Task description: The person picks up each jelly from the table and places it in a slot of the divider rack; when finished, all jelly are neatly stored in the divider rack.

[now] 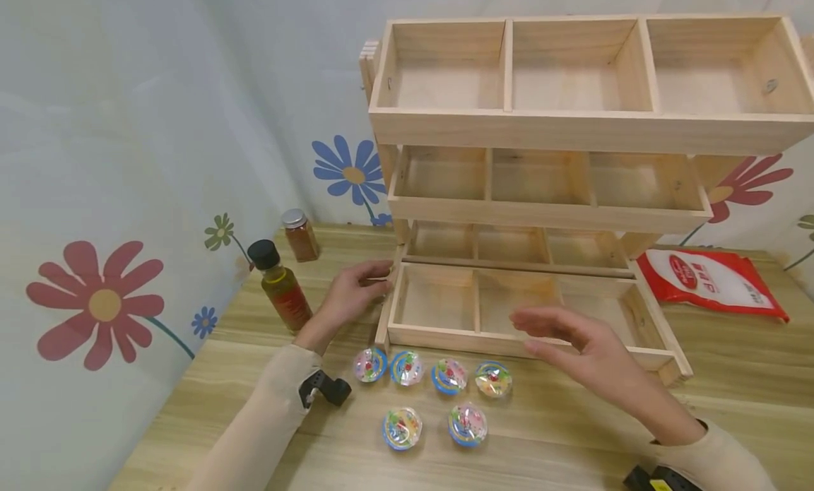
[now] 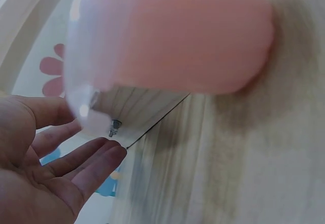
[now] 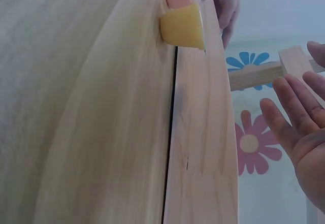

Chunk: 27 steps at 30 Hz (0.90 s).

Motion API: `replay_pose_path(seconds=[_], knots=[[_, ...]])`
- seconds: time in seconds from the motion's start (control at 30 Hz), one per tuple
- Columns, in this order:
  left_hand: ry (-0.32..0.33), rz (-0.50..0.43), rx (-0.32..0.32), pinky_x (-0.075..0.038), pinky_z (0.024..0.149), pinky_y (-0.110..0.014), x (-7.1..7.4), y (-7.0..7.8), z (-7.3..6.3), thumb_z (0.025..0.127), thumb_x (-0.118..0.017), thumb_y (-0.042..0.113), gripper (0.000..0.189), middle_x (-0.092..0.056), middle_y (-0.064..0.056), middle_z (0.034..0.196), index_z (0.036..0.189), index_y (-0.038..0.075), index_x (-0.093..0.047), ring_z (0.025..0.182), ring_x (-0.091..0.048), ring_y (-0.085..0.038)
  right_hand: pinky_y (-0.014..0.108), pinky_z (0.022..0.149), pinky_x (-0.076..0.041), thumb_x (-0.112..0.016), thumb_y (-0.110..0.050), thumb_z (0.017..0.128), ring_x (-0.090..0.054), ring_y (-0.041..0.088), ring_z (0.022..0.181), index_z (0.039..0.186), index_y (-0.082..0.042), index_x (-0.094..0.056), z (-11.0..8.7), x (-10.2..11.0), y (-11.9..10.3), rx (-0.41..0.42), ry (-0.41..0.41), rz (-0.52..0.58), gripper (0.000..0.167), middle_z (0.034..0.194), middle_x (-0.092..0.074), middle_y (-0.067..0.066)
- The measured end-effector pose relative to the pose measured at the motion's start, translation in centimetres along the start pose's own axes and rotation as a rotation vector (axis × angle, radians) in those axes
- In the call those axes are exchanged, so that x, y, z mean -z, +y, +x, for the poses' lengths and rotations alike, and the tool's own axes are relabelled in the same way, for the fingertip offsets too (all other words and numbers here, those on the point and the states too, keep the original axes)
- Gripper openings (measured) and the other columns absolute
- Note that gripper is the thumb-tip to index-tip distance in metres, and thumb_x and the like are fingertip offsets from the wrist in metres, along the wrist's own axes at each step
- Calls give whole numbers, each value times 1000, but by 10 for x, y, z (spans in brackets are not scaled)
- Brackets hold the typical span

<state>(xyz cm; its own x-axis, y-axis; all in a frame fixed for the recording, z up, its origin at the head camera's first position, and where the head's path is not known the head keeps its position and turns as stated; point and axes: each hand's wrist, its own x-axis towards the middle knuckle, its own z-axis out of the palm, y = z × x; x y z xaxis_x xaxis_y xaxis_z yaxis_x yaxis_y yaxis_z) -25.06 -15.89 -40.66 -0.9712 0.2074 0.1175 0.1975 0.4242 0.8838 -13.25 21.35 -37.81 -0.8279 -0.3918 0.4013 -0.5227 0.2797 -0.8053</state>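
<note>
A wooden tiered shelf (image 1: 572,133) with divided compartments stands on the table. My left hand (image 1: 346,297) is at its lower left side, fingertips right by the side board. In the left wrist view, the fingers of this hand (image 2: 61,168) are slightly bent, with nothing in them. My right hand (image 1: 591,342) hovers over the front of the lowest tier, holding nothing. Its fingers spread loosely in the right wrist view. Several small jelly cups (image 1: 402,429) lie in two rows before the shelf. A pink cup (image 2: 203,36) looms close in the left wrist view; a yellow cup (image 3: 183,27) shows in the right.
Left of the shelf stand a black-capped oil bottle (image 1: 284,293) and a spice jar (image 1: 301,237) with a silvery lid. A red and white bag (image 1: 712,279) lies to the right of the shelf. Behind everything hangs a flower-patterned curtain (image 1: 159,159).
</note>
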Motion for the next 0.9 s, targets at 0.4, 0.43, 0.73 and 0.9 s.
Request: replay_pose_path(seconds=[0.4, 0.43, 0.73, 0.9], knots=[[2, 3, 3, -54, 105, -47, -3, -4, 1, 101, -72, 8, 39, -70, -20, 134, 139, -2, -67, 119, -68, -37, 21, 97, -55, -77, -1, 96, -71, 15, 113, 132, -11, -73, 0, -14, 7, -1, -49, -43, 37, 127, -75, 2], [2, 4, 5, -54, 105, -47, -4, -4, 1, 101, -72, 9, 39, -70, -20, 134, 139, -2, -67, 119, -68, -37, 21, 97, -55, -78, -2, 96, -71, 15, 113, 132, -12, -73, -1, -15, 8, -4, -49, -47, 37, 127, -75, 0], [1, 12, 1, -55, 104, -46, -6, -8, 2, 101, -72, 8, 38, -70, -20, 133, 138, -1, -68, 119, -68, -36, 24, 96, -56, -80, -6, 95, -73, 17, 110, 133, -11, -72, -4, -22, 17, 2, -69, -86, 39, 124, -76, -1], [13, -20, -1, -56, 102, -45, -4, -9, 1, 101, -72, 8, 38, -70, -21, 133, 137, -3, -68, 118, -69, -37, 27, 95, -58, -82, -6, 94, -74, 17, 108, 129, -10, -74, -2, -24, 20, 43, -98, -122, 36, 120, -77, 0]])
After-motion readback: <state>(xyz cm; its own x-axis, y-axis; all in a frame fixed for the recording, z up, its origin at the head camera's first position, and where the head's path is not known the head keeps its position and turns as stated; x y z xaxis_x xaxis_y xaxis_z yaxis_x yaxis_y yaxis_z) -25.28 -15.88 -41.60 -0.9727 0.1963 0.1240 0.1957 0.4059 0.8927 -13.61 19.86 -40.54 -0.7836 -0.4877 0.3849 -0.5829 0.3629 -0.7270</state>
